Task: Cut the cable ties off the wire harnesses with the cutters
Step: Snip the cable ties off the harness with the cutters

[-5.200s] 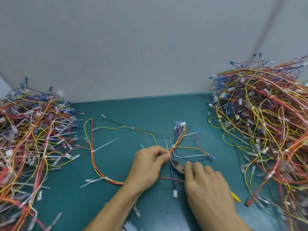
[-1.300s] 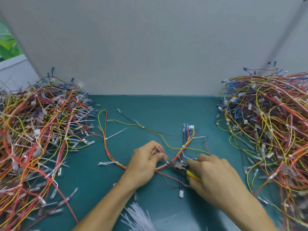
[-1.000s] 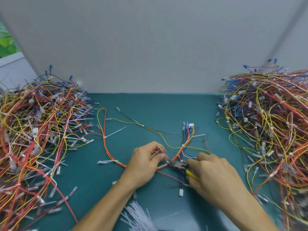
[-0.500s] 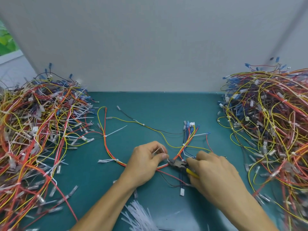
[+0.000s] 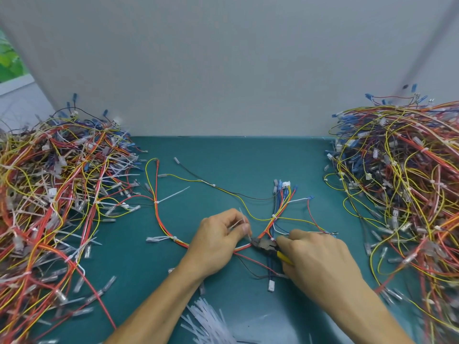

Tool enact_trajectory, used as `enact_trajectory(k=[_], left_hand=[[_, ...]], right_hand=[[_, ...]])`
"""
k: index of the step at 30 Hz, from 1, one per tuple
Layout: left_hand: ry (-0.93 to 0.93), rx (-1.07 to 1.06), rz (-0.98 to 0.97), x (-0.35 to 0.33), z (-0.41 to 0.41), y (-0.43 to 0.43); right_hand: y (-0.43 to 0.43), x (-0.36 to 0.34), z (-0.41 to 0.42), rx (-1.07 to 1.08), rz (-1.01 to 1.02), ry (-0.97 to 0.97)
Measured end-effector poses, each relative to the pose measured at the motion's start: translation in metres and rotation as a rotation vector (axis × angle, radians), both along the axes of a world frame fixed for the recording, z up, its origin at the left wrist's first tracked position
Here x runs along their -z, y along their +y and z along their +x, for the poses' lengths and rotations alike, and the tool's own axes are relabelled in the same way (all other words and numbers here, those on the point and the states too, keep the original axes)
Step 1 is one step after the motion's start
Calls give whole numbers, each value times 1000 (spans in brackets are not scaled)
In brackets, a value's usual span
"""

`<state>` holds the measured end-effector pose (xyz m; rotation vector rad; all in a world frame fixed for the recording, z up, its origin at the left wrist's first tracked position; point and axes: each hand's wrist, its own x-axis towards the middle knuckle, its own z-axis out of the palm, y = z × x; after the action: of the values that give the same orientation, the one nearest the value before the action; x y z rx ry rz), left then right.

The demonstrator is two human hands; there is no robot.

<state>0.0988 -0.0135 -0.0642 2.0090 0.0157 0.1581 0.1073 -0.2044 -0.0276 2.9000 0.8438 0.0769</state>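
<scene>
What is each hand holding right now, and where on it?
Right hand grips the cutters by the yellow handles; left hand pinches the wire harness beside the cutter head.

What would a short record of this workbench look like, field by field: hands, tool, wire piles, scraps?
Left hand: the left hand pinches a white cable tie on the spread-out harness
Right hand: the right hand grips the cutters, yellow handle, nose at the wires beside the left fingertips
Left side: left pile of tangled harnesses
Right side: right pile of tangled harnesses
Scraps: heap of loose white ties at the near edge
Surface: teal mat
</scene>
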Motion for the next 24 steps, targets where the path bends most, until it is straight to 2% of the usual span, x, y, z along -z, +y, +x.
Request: enact_trajectory(k=[4, 11, 14, 16, 20, 24], left_hand=[[-13, -43, -53, -4, 0, 1], [81, -280, -729, -31, 8, 21], [161, -321, -853, -40, 7, 33], [245, -329, -815, -40, 3, 38], [418, -347, -561, -31, 0, 38], [404, -275, -305, -20, -2, 34]], right_hand=[[0, 3, 2, 39, 40, 52], [-7, 4, 4, 31, 225, 76], [-2, -2, 3, -20, 322, 106], [3, -7, 3, -71, 313, 130], [15, -26, 14, -158, 162, 175], [18, -34, 23, -128, 82, 273]])
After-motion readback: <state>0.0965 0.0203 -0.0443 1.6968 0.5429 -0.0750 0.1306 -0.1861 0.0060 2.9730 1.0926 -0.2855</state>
